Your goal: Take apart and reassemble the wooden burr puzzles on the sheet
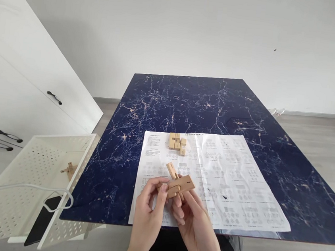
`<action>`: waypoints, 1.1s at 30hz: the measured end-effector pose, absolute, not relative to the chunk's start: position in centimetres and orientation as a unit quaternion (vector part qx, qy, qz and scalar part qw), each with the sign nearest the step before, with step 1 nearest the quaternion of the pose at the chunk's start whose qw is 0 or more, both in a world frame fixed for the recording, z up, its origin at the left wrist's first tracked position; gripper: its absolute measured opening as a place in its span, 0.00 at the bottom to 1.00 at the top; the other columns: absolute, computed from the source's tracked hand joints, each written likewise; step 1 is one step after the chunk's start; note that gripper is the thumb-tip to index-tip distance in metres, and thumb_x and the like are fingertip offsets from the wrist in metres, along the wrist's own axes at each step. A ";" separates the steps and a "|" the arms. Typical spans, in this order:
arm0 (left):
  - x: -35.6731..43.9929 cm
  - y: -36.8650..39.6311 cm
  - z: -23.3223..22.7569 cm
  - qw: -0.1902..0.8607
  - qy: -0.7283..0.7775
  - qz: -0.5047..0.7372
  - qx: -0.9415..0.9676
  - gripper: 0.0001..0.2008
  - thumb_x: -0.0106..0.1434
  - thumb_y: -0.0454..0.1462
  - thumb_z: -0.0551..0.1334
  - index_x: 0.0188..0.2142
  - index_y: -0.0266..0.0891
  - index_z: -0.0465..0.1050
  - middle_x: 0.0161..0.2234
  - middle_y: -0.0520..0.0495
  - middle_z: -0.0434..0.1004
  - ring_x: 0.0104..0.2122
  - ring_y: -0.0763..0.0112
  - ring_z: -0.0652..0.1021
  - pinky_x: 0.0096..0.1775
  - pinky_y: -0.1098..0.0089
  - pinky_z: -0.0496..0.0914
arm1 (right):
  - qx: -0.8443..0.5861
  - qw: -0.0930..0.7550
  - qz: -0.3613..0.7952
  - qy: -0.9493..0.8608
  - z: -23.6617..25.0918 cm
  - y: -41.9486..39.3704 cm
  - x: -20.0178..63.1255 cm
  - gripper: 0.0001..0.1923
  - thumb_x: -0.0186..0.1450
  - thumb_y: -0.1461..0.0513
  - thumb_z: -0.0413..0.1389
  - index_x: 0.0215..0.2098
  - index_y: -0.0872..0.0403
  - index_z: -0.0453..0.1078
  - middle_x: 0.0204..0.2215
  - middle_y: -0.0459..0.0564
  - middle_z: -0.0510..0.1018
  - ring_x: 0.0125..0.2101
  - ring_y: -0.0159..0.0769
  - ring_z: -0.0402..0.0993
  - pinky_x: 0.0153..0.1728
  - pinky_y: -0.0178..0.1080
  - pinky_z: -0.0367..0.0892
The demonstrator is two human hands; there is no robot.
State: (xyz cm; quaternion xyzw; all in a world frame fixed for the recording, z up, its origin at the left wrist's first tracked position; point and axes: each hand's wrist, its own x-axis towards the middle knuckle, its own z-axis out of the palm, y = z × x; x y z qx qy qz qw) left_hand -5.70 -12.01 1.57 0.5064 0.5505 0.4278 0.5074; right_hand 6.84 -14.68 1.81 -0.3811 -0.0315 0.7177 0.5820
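Several wooden puzzle pieces, crossed and fitted into one another, form a wooden puzzle (185,183) held above the lower part of a printed sheet. My left hand (151,203) pinches its left end between thumb and fingers. From below and the right, my right hand (195,216) grips the same puzzle, its fingers curled under it. One slim bar sticks up toward the far side and a wide flat piece points right. Farther up the sheet sits a small cluster of notched wooden blocks (177,143), untouched by either hand.
The creased instruction sheet (224,179) with rows of diagrams lies on a dark blue marbled table (182,99). At left stands a cream perforated cart (42,144) holding another wooden piece (69,170), a black flat object (44,218) and a white cable (26,185). White cabinets (25,78) rise behind it.
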 end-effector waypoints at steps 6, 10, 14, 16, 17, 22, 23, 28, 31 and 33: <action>-5.4 -12.5 0.9 0.488 0.552 0.444 0.511 0.16 0.74 0.50 0.62 0.52 0.42 0.71 0.44 0.43 0.84 0.44 0.62 0.84 0.46 0.68 0.76 | -0.379 0.562 0.734 -0.042 1.7 -15.1 7.0 0.24 0.67 0.48 0.69 0.26 0.53 0.66 0.20 0.40 0.63 0.20 0.26 0.49 0.22 0.34 0.50; -5.3 -12.5 0.8 0.474 0.559 0.451 0.510 0.16 0.73 0.50 0.64 0.50 0.42 0.70 0.43 0.43 0.83 0.43 0.62 0.84 0.45 0.68 0.76 | -0.376 0.564 0.733 -0.045 1.9 -15.5 7.1 0.24 0.66 0.48 0.71 0.28 0.53 0.66 0.22 0.40 0.64 0.21 0.25 0.51 0.22 0.33 0.50; -5.3 -12.6 0.5 0.464 0.565 0.461 0.504 0.16 0.73 0.50 0.64 0.50 0.42 0.70 0.41 0.45 0.83 0.40 0.64 0.84 0.44 0.68 0.77 | -0.363 0.560 0.744 -0.039 1.9 -15.4 7.4 0.24 0.65 0.50 0.72 0.27 0.53 0.65 0.22 0.39 0.63 0.20 0.24 0.49 0.22 0.33 0.47; -5.2 -12.7 0.5 0.462 0.565 0.464 0.501 0.15 0.73 0.49 0.64 0.50 0.43 0.70 0.40 0.46 0.83 0.39 0.64 0.84 0.44 0.68 0.77 | -0.357 0.555 0.751 -0.034 1.8 -15.2 7.6 0.24 0.64 0.50 0.73 0.27 0.53 0.65 0.22 0.39 0.62 0.20 0.24 0.48 0.22 0.32 0.46; -5.1 -12.7 0.5 0.462 0.566 0.465 0.500 0.15 0.73 0.49 0.64 0.50 0.43 0.70 0.39 0.46 0.83 0.39 0.64 0.84 0.44 0.68 0.77 | -0.355 0.553 0.753 -0.034 1.8 -15.1 7.6 0.25 0.64 0.50 0.73 0.27 0.53 0.65 0.22 0.38 0.62 0.20 0.23 0.48 0.22 0.32 0.46; -4.9 -12.5 0.6 0.446 0.570 0.467 0.508 0.14 0.73 0.48 0.64 0.49 0.42 0.70 0.39 0.45 0.83 0.39 0.63 0.84 0.44 0.67 0.77 | -0.343 0.549 0.761 -0.031 1.4 -15.0 7.9 0.25 0.64 0.51 0.73 0.27 0.53 0.64 0.21 0.38 0.62 0.20 0.23 0.47 0.21 0.32 0.45; -4.8 -12.5 0.6 0.439 0.573 0.466 0.511 0.14 0.73 0.48 0.64 0.49 0.42 0.70 0.38 0.45 0.83 0.39 0.63 0.84 0.44 0.66 0.77 | -0.340 0.548 0.764 -0.027 1.4 -15.0 7.9 0.24 0.64 0.52 0.73 0.28 0.53 0.64 0.21 0.38 0.62 0.19 0.23 0.46 0.21 0.32 0.45; -4.6 -12.4 0.8 0.412 0.586 0.450 0.533 0.13 0.74 0.47 0.63 0.48 0.42 0.70 0.38 0.45 0.83 0.40 0.61 0.85 0.46 0.63 0.77 | -0.319 0.539 0.779 -0.005 1.4 -15.0 8.0 0.22 0.64 0.52 0.73 0.30 0.53 0.66 0.20 0.37 0.61 0.18 0.22 0.44 0.20 0.31 0.44; -4.5 -12.4 0.9 0.411 0.591 0.444 0.534 0.13 0.74 0.47 0.62 0.48 0.42 0.70 0.38 0.44 0.83 0.40 0.60 0.85 0.45 0.63 0.77 | -0.308 0.538 0.784 0.003 1.5 -14.8 8.1 0.24 0.63 0.52 0.74 0.29 0.54 0.65 0.20 0.36 0.61 0.18 0.21 0.43 0.20 0.31 0.43; -4.5 -12.4 0.9 0.404 0.595 0.443 0.535 0.13 0.74 0.47 0.63 0.49 0.41 0.70 0.39 0.44 0.83 0.41 0.60 0.85 0.45 0.63 0.77 | -0.300 0.538 0.788 0.006 1.6 -14.7 8.1 0.23 0.64 0.52 0.74 0.29 0.54 0.66 0.19 0.36 0.60 0.18 0.21 0.43 0.19 0.30 0.43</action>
